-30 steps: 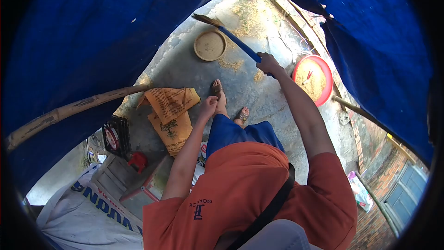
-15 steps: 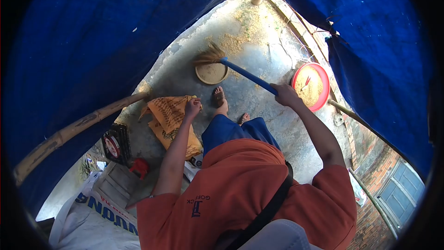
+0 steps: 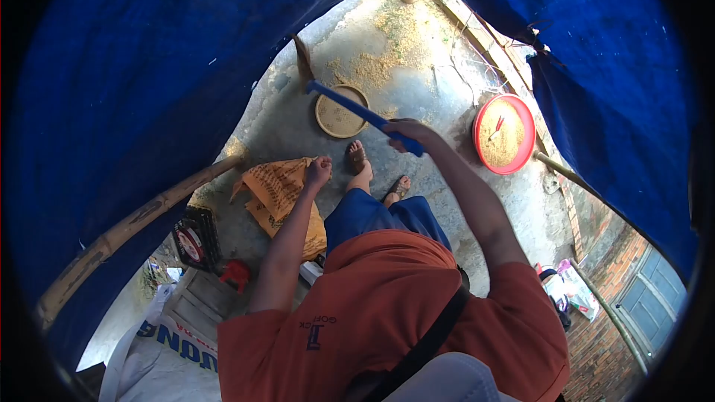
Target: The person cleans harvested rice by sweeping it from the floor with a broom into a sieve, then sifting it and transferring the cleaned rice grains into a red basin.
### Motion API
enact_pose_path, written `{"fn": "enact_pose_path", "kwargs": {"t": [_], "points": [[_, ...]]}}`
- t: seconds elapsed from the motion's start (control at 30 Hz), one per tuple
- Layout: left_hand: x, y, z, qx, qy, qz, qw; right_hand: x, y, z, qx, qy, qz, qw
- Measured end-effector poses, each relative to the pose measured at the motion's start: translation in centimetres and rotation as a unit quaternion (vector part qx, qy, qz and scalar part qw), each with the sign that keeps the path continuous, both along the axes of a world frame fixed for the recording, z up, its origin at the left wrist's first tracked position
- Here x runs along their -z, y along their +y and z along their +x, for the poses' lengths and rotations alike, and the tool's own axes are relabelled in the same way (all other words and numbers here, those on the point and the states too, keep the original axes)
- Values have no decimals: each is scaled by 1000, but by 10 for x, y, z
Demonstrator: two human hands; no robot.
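My right hand [image 3: 408, 134] is wrapped round the blue handle of a broom [image 3: 350, 104]. The handle slants up and left across a shallow round tray [image 3: 320, 120] on the floor, and the straw bristles are beyond it, by the blue tarp. Some fine grain-like stuff lies in the tray. My left hand [image 3: 319, 171] is closed, fingers curled, at the upper right corner of a printed orange sack [image 3: 279, 182]. Whether it grips the sack cannot be made out. Loose yellowish grain [image 3: 372, 67] is strewn on the concrete past the tray.
A red basin [image 3: 529, 123] of grain, with a red-handled tool in it, stands at right. Blue tarps [image 3: 149, 104] hang on both sides along bamboo poles [image 3: 141, 227]. A black crate [image 3: 201, 234], a red object [image 3: 236, 274] and a white printed sack [image 3: 160, 365] are at lower left.
The broom has swung left, its bristles leaving the tray's rim for the tarp side. My right hand has moved left and slightly up with it. My left hand has barely moved.
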State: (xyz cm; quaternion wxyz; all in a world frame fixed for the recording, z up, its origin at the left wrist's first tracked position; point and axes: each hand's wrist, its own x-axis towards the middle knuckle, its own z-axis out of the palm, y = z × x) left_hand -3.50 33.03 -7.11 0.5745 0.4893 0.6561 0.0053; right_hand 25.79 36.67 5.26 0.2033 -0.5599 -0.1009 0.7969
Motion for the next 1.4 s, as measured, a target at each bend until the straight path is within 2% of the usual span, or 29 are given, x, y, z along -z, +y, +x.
{"fn": "enact_pose_path", "kwargs": {"t": [0.03, 0.17, 0.2, 0.23, 0.37, 0.43, 0.57, 0.63, 0.67, 0.7, 0.77, 0.83, 0.9, 1.0, 1.03, 1.1, 1.17, 1.23, 1.37, 1.4], "points": [[5, -3, 0, 17, 7, 9, 1000, 17, 2, -10, 48, 30, -32, 998], [14, -16, -5, 42, 30, 20, 998, 53, -9, -17, 55, 19, -79, 995], [12, -16, -4, 40, 30, 11, 999, 57, -18, -3, 116, 64, -108, 985], [8, -15, -2, 37, 28, 3, 999, 56, -25, 11, 174, 107, -136, 969], [-2, -26, 2, 50, 48, -20, 997, 40, -60, 42, 225, 126, -119, 959], [6, -32, 2, 59, 48, -7, 997, 29, -72, 49, 301, 192, -215, 909], [-2, -37, 14, 73, 62, -33, 995, -22, -88, 33, 316, 150, -203, 914], [11, -42, 13, 98, 65, -7, 993, -58, -85, 11, 278, 45, -171, 944], [11, -42, 14, 102, 64, -6, 993, -64, -91, 2, 232, -2, -107, 967], [11, -43, 17, 92, 60, -11, 994, -65, -89, -2, 239, -4, -107, 965], [10, -45, 25, 87, 53, -18, 995, -66, -84, -5, 158, -53, -38, 985], [1, -44, 31, 88, 50, -37, 994, -16, -67, 3, 149, -34, 3, 988], [-3, -43, 35, 97, 55, -21, 993, 11, -47, 9, 227, 33, -36, 973], [11, -46, 28, 91, 45, -14, 995, 39, -42, 34, 368, 229, -127, 892], [11, -45, 29, 68, 26, -19, 997, 48, -54, 42, 370, 230, -126, 891], [1, -47, 33, 76, 35, -14, 996, 61, -77, 62, 498, 421, -155, 742], [-2, -50, 34, 77, 44, -8, 996, 56, -110, 74, 534, 395, -167, 729], [9, -57, 27, 127, 69, 8, 989, 45, -140, 79, 537, 398, -158, 727], [22, -77, 24, 124, 71, 16, 990, -4, -175, 81, 513, 394, -190, 738], [24, -81, 24, 126, 80, 16, 989, -14, -180, 80, 496, 362, -205, 762]]}}
